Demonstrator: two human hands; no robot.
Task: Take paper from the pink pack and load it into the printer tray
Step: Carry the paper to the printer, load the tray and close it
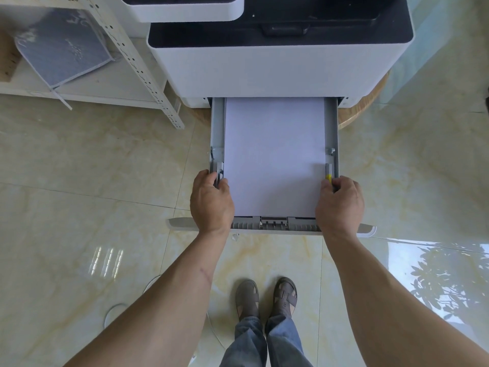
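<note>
Left hand (pixel 211 201) grips the tray (pixel 216 133) wall at 9 o'clock; right hand (pixel 339 202) pinches the yellow-tipped guide (pixel 328 174) at 3 o'clock. Paper (pixel 274 154) lies flat in the tray, pulled out of the printer (pixel 264 64).

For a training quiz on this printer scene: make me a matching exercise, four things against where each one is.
Things:
1. paper
2. left hand
3. right hand
4. blue cushion

Places:
A. on the white shelf
B. at the tray's yellow tab
C. flat in the open tray
D. on the tray's left side guide

Pairs: 1-C, 2-D, 3-B, 4-A
</note>
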